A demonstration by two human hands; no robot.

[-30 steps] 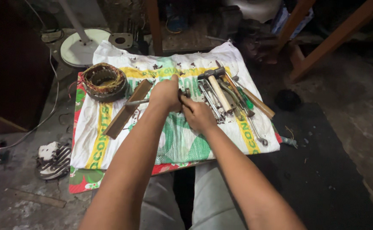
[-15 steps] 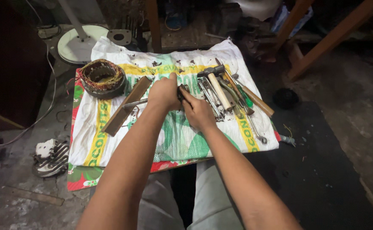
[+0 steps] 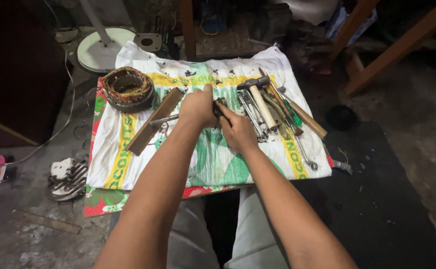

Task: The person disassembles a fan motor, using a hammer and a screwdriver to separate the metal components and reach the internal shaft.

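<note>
- I'm clamping left hand (image 3: 198, 107) on metal rod (image 3: 164, 119), just right of wooden bar (image 3: 153, 122).
- Right hand (image 3: 238, 130) fingers curling shut on dark tool (image 3: 218, 107) — I'm thinking steady grip, no twisting.

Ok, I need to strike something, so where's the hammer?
In the head view the hammer lies on the white sack, right of both hands, among the pile of wrenches and other tools.

Wound stator ring (image 3: 128, 88), wooden block (image 3: 154, 121), hammer (image 3: 259, 98), striped sandal (image 3: 68, 177), white round base (image 3: 104, 49)
</note>
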